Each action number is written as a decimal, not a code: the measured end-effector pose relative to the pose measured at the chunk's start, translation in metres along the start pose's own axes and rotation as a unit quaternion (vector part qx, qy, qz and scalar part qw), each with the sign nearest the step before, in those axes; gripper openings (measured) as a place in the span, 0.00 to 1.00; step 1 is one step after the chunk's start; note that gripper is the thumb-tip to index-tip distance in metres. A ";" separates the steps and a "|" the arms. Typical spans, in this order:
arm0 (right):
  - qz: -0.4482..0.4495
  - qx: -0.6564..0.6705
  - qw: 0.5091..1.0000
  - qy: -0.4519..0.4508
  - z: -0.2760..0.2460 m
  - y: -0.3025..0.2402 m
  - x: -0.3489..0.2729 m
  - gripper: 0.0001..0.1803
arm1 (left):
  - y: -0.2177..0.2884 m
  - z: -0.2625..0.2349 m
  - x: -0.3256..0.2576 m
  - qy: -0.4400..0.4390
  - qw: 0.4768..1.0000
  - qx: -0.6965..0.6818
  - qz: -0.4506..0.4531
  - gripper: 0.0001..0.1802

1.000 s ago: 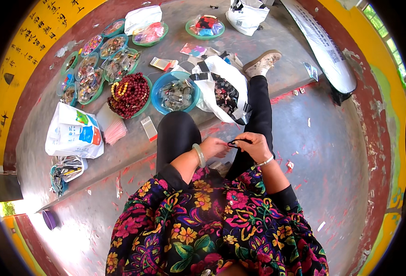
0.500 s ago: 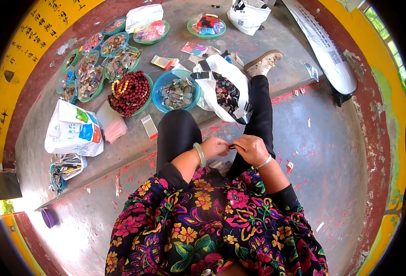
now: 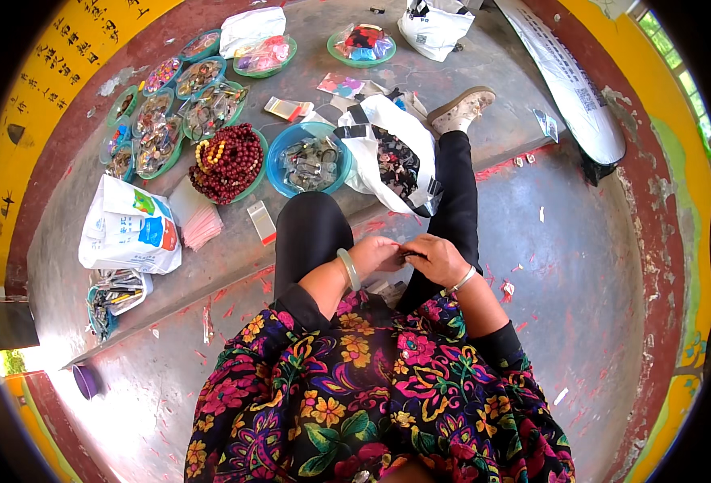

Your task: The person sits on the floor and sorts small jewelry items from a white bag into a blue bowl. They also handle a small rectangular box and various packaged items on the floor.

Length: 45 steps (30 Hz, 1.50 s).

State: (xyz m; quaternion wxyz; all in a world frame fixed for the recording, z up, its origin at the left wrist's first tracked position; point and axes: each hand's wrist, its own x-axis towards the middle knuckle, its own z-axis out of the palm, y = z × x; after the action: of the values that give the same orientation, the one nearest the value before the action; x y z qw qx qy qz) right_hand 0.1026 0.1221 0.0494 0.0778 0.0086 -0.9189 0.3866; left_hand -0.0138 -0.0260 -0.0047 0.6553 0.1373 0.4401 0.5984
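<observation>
Above my lap, my left hand [image 3: 376,255] and my right hand [image 3: 439,261] meet with fingertips pinched together. A small dark thing [image 3: 409,255] shows between them, mostly covered by the fingers; its kind cannot be made out. The right hand grips it, while whatever the left fingers pinch is hidden. Just beyond the hands stands a white bag [image 3: 361,153], its mouth wide and many small black and pinkish pieces [image 3: 397,167] inside. To its left, a blue basin [image 3: 273,167] contains clear plastic packets [image 3: 311,163].
A green basin [image 3: 251,189] of dark red beads [image 3: 231,165] stands left, near several basins of small goods. A printed white bag [image 3: 130,229], pink sheets [image 3: 202,227] and a container of pens [image 3: 122,291] lie farther left. The step edge [image 3: 186,310] crosses the floor.
My right hand has shifted slightly left, and the two hands' fingertips are closer together. The small dark thing is more covered now. Everything around stays put.
</observation>
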 end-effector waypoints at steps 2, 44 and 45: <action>0.085 0.062 0.994 -0.012 -0.007 -0.008 0.002 0.08 | 0.001 0.000 -0.001 -0.003 1.000 -0.014 0.008 0.15; 0.018 -0.084 0.983 0.162 0.005 -0.008 0.004 0.13 | 0.025 0.014 -0.016 -0.009 0.993 -0.113 0.035 0.16; 0.032 -0.075 0.984 0.160 0.006 -0.008 0.004 0.13 | 0.024 0.013 -0.016 -0.010 0.993 -0.115 0.036 0.16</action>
State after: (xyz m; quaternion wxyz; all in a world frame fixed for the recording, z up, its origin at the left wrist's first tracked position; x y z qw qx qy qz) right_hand 0.0984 0.1126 0.0517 0.2115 -0.0887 -0.9209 0.3151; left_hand -0.0182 -0.0298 0.0263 0.6487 0.0828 0.3571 0.6669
